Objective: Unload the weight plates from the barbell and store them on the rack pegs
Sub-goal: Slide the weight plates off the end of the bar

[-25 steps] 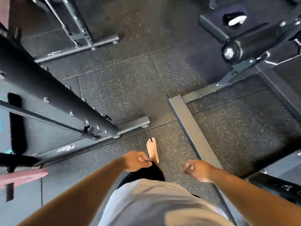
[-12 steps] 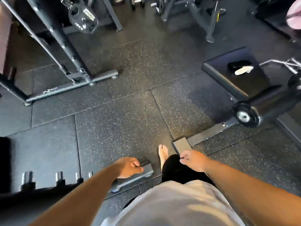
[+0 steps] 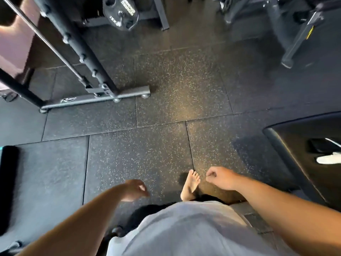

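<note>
Speckled rubber floor [image 3: 166, 89] spreads under the rack [image 3: 88, 58]. One weight plate [image 3: 120, 11] hangs just beyond the rack; probably heavy, rigid iron, best taken two-handed by its rim. Left grip [image 3: 135, 190] and right grip [image 3: 219, 177], well short of the rack, hang loosely curled and empty.

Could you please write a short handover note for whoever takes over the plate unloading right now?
Left hand: empty, fingers loosely curled.
Right hand: empty, fingers loosely curled.
Things: one black weight plate hangs on equipment at the top edge, beyond the steel frame. No barbell is plainly in view.
Done: cannot tell from this view.
Left: find the barbell, pull off any remaining plates and hang them on the pegs.
</note>
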